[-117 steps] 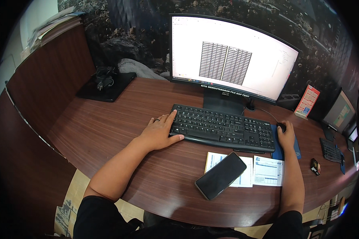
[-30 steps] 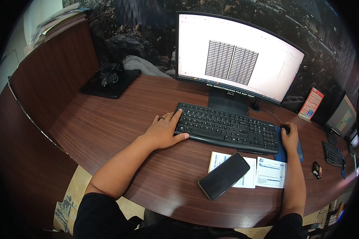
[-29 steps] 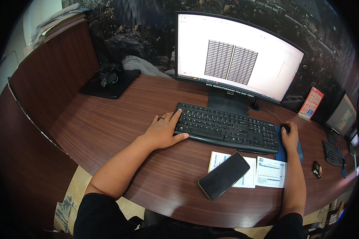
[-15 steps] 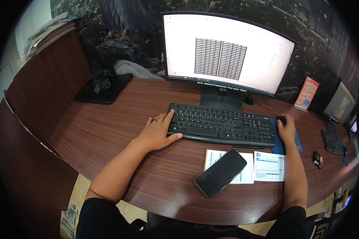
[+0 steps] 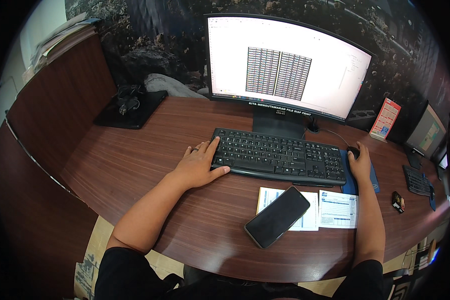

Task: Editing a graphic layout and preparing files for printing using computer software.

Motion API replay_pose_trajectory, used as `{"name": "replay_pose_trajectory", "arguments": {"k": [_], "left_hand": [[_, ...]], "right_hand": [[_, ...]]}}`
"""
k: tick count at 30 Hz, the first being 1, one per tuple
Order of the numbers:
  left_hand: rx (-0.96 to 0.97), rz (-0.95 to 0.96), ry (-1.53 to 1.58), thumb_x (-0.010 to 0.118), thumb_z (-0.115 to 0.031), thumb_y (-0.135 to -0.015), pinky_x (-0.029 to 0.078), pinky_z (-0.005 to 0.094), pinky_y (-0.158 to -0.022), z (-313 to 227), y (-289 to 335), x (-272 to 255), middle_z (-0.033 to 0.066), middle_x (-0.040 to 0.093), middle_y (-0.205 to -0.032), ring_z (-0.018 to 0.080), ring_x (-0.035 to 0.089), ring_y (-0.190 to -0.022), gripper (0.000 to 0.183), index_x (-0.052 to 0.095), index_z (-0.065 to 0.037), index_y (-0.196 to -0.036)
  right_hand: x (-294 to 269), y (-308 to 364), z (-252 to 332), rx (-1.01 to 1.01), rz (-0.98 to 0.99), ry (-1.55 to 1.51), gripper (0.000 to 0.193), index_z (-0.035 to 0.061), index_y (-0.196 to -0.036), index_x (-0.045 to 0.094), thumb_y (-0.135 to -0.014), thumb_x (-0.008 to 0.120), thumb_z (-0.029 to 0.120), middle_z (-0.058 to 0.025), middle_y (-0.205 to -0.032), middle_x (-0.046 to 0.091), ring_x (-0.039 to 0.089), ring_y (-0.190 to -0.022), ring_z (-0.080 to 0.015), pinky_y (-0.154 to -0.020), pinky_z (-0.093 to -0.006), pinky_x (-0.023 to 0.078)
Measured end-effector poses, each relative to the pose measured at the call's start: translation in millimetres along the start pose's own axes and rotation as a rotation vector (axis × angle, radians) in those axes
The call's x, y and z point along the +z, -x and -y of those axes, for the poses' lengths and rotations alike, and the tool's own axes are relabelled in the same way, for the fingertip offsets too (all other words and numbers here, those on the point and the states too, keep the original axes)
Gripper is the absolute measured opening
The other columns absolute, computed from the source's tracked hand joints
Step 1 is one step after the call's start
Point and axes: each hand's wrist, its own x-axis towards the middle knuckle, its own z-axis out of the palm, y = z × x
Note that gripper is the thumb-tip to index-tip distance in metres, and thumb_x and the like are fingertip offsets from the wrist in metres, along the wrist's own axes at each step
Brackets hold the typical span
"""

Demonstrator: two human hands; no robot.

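My left hand [image 5: 197, 162] lies spread at the left end of a black keyboard [image 5: 280, 156], with its index finger on the upper left keys and the thumb along the near edge. A dark ring sits on one of its fingers. At the keyboard's right, my right hand [image 5: 361, 162] curls over a black computer mouse [image 5: 354, 151], which rests on a blue mouse pad [image 5: 348, 180]. Behind the keyboard a curved monitor [image 5: 330, 70] shows two dark, dense tables on a white page.
A dark smartphone [image 5: 277, 217] lies slanted over printed paper forms [image 5: 338, 210] before the keyboard. Back left, a coiled black cable [image 5: 127, 102] rests on a flat black device [image 5: 147, 112]. Toward the right are a desk calendar [image 5: 385, 119], a small dark box [image 5: 398, 201] and a second keyboard [image 5: 417, 181].
The whole view has shifted very slightly. Both hands keep their places on the keyboard and the mouse.
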Motion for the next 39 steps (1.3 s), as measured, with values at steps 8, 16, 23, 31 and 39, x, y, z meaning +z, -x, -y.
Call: {"name": "replay_pose_trajectory", "arguments": {"k": [8, 16, 23, 31, 39], "left_hand": [[-0.008, 0.008, 0.0, 0.058, -0.063, -0.094, 0.024, 0.0601, -0.121, 0.1, 0.4, -0.9, 0.0271, 0.037, -0.156, 0.0433, 0.035, -0.147, 0.099, 0.019, -0.001, -0.161], [-0.011, 0.008, -0.004, 0.058, -0.064, -0.094, 0.025, 0.0602, -0.121, -0.4, 0.2, 0.1, 0.0276, 0.037, -0.156, 0.043, 0.034, -0.147, 0.1, 0.019, 0.0, -0.16], [-0.016, 0.015, -0.007, 0.057, -0.064, -0.094, 0.024, 0.06, -0.121, 0.0, 0.1, -0.1, 0.0281, 0.036, -0.157, 0.0436, 0.034, -0.148, 0.1, 0.018, -0.001, -0.161], [-0.02, 0.024, -0.008, 0.056, -0.066, -0.094, 0.024, 0.0592, -0.122, -1.2, 0.8, -2.2, 0.0281, 0.036, -0.157, 0.0445, 0.034, -0.147, 0.1, 0.016, -0.003, -0.161], [-0.01, 0.019, -0.002, 0.057, -0.065, -0.094, 0.024, 0.059, -0.122, -1.6, 0.6, -2.5, 0.0282, 0.035, -0.158, 0.0448, 0.035, -0.147, 0.101, 0.016, -0.002, -0.161]], "right_hand": [[-6.5, 0.1, 9.7, 0.059, 0.042, 0.043, 0.035, 0.004, -0.121, 0.063, -0.089, 0.069, 0.016, -0.0185, -0.121, 0.062, 0.062, -0.114, -0.0399, -0.098, -0.0455, 0.05], [-0.9, -1.8, -3.6, 0.008, 0.047, 0.051, 0.034, 0.0036, -0.119, 0.062, -0.088, 0.07, 0.016, -0.0183, -0.114, 0.064, 0.063, -0.11, -0.0387, -0.095, -0.0448, 0.05], [-2.3, -2.7, -0.1, 0.05, 0.093, 0.039, 0.035, 0.0015, -0.118, 0.062, -0.087, 0.071, 0.017, -0.017, -0.118, 0.063, 0.063, -0.112, -0.0374, -0.096, -0.0447, 0.05], [-6.3, -1.4, 5.0, 0.026, 0.093, 0.004, 0.032, 0.0067, -0.118, 0.064, -0.088, 0.07, 0.016, -0.0169, -0.116, 0.063, 0.063, -0.11, -0.0376, -0.095, -0.045, 0.05], [-6.5, -0.5, 3.6, 0.012, 0.105, 0.002, 0.029, 0.0073, -0.116, 0.063, -0.088, 0.069, 0.015, -0.0153, -0.116, 0.062, 0.063, -0.11, -0.0374, -0.094, -0.0456, 0.05]]}}
